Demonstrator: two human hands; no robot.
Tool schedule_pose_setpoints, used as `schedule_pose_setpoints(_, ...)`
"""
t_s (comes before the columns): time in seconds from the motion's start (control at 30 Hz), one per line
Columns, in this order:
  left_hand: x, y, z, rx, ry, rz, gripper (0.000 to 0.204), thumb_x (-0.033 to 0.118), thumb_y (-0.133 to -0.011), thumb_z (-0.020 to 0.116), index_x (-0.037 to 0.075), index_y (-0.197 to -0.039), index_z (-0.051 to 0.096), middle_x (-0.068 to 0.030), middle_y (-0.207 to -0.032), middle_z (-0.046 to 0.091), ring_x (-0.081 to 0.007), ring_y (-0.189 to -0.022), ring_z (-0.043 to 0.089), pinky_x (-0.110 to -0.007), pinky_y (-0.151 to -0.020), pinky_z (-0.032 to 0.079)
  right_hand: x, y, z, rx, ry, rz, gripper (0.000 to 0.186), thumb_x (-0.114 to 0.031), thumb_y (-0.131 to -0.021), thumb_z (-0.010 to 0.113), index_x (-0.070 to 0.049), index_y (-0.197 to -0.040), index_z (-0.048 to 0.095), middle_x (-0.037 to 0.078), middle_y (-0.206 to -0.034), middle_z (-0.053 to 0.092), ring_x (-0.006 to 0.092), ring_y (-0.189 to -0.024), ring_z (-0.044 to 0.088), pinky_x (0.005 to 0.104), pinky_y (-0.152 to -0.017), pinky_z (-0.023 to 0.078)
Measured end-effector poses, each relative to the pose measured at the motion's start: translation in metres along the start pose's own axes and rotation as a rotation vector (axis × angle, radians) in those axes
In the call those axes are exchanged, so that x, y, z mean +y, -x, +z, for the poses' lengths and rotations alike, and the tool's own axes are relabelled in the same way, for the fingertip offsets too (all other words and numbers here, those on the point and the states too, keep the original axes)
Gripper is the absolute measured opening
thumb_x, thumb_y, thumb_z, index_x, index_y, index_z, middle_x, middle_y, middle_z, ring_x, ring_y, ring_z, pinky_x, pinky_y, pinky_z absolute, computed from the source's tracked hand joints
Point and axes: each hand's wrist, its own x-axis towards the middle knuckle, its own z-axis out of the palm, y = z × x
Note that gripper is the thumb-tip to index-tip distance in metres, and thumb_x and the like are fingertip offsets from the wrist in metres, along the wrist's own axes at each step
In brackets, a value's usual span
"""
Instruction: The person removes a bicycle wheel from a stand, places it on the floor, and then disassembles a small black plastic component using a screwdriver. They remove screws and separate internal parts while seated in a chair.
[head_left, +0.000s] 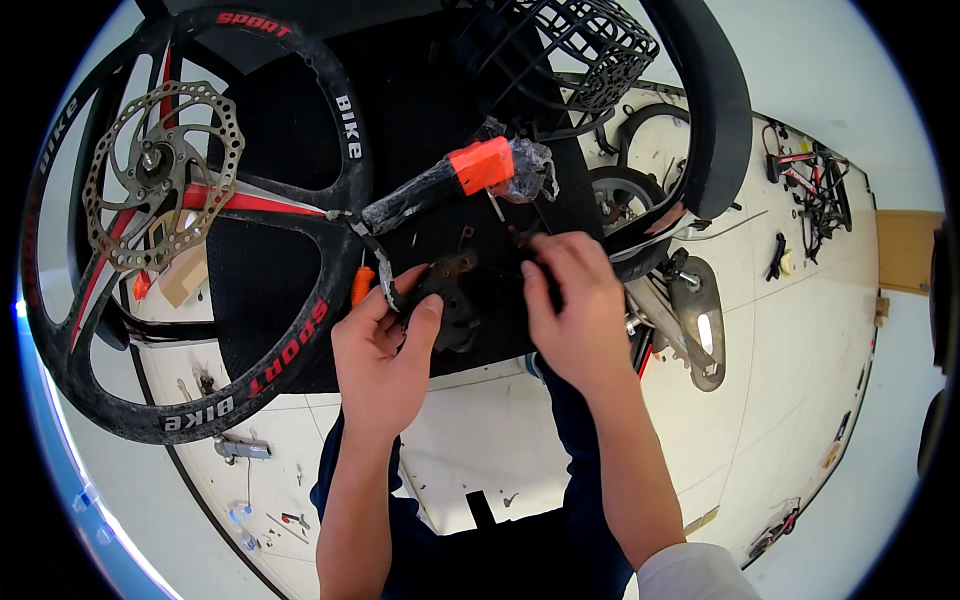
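My left hand (383, 345) grips a black bicycle brake caliper (455, 300) between thumb and fingers, just over the black work surface. To its right, my right hand (577, 310) has its thumb and fingers curled together. Something small and dark shows at those fingertips, too dim to name. An orange-handled tool (362, 286) lies beside my left fingers. Beyond both hands is a dark wrapped bundle (415, 198) with a band of orange tape (482, 165).
A spoked wheel (345, 200) with a disc brake rotor (228, 150) fills the left. A black wire basket (600, 60) and a curved black mudguard (715, 110) stand at the far right. Bike parts (810, 170) and loose tools lie on the tiled floor (765, 350).
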Motion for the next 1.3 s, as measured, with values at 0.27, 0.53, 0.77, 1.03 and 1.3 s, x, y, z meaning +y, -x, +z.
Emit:
schedule_pose_setpoints(0.27, 0.000, 0.000, 0.000, -0.005, 0.008, 0.016, 0.029, 0.000, -0.091, 0.061, -0.009, -0.118, 0.061, -0.0038, -0.091, 0.062, -0.0031, -0.076, 0.056, -0.017, -0.069, 0.047, -0.018, -0.015, 0.019, 0.020, -0.154, -0.058, 0.023, 0.006, -0.078, 0.063, -0.001, -0.100, 0.067, 0.012, -0.100, 0.058, 0.0288, -0.090, 0.061, 0.0355, -0.075, 0.052)
schedule_pose_setpoints(0.53, -0.002, -0.001, -0.002, -0.007, 0.056, 0.015, 0.029, 0.000, -0.091, 0.061, -0.009, -0.118, 0.061, -0.0038, -0.091, 0.061, -0.0040, -0.078, 0.057, -0.018, -0.072, 0.048, 0.012, -0.025, 0.009, 0.076, 0.046, 0.210, 0.009, -0.003, -0.079, 0.068, 0.002, -0.086, 0.066, 0.014, -0.089, 0.061, 0.0311, -0.074, 0.064, 0.0369, -0.066, 0.052)
schedule_pose_setpoints(0.77, -0.003, -0.001, -0.003, -0.042, -0.018, 0.023, 0.029, 0.002, -0.090, 0.063, -0.009, -0.116, 0.061, -0.0071, -0.091, 0.064, -0.0068, -0.081, 0.061, -0.020, -0.075, 0.051, 0.009, -0.027, 0.009, 0.160, -0.035, 0.210, 0.011, -0.002, -0.079, 0.067, 0.001, -0.087, 0.059, 0.011, -0.078, 0.062, 0.0245, -0.063, 0.062, 0.0342, -0.060, 0.050)
schedule_pose_setpoints(1.03, -0.008, -0.005, 0.001, -0.010, -0.037, 0.012, 0.028, 0.001, -0.088, 0.064, -0.008, -0.115, 0.062, -0.0073, -0.090, 0.064, -0.0077, -0.080, 0.062, -0.021, -0.075, 0.052, -0.031, -0.008, -0.001, -0.024, -0.622, 0.519, 0.006, -0.008, -0.097, 0.055, -0.002, -0.097, 0.057, -0.003, -0.063, 0.051, 0.0020, -0.057, 0.040, 0.0209, -0.051, 0.033)
schedule_pose_setpoints(1.3, -0.004, -0.004, 0.018, -0.034, -0.017, 0.034, 0.030, -0.001, -0.085, 0.066, -0.008, -0.114, 0.061, -0.0091, -0.095, 0.066, -0.0079, -0.083, 0.063, -0.022, -0.076, 0.053, -0.033, -0.001, -0.001, -0.150, -0.677, 0.537, 0.006, -0.004, -0.093, 0.055, 0.000, -0.092, 0.050, 0.003, -0.063, 0.054, 0.0052, -0.054, 0.044, 0.0235, -0.050, 0.035)
